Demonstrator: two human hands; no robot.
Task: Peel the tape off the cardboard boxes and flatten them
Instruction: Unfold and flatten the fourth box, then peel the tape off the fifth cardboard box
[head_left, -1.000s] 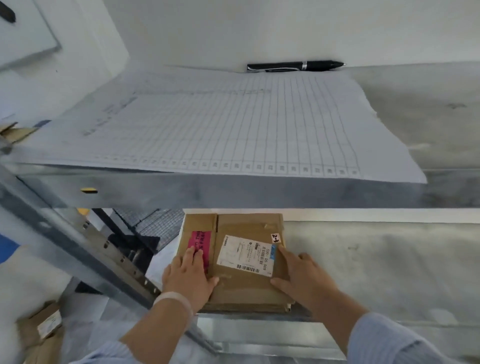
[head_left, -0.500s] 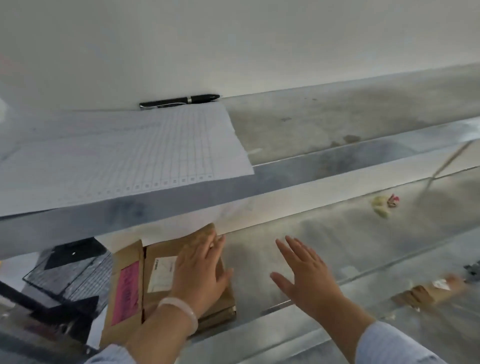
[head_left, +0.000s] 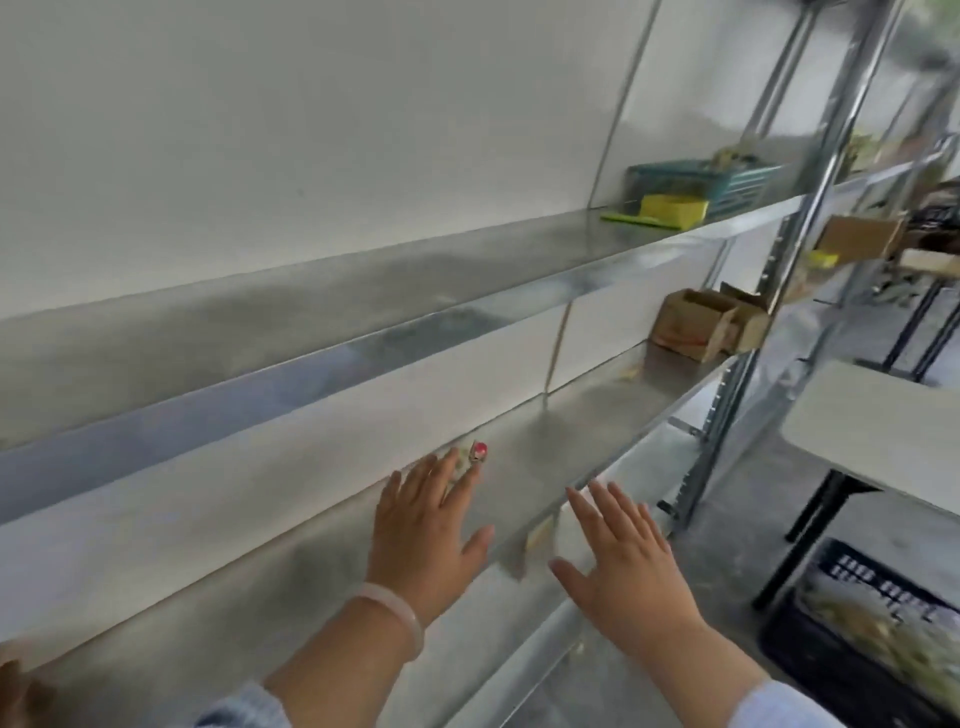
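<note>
Left grip and right grip both wide: fingers spread, palms down, holding nothing, over the lower metal shelf. Cardboard boxes sit at the far right end of that shelf, well apart from both grips (top flaps appear open; view blurred). Small crumpled scrap with a red spot lies on the shelf just beyond the left fingertips. Pale bracelet on left wrist. Upper shelf carries a green basket at its far end. Black crate on the floor, right.
</note>
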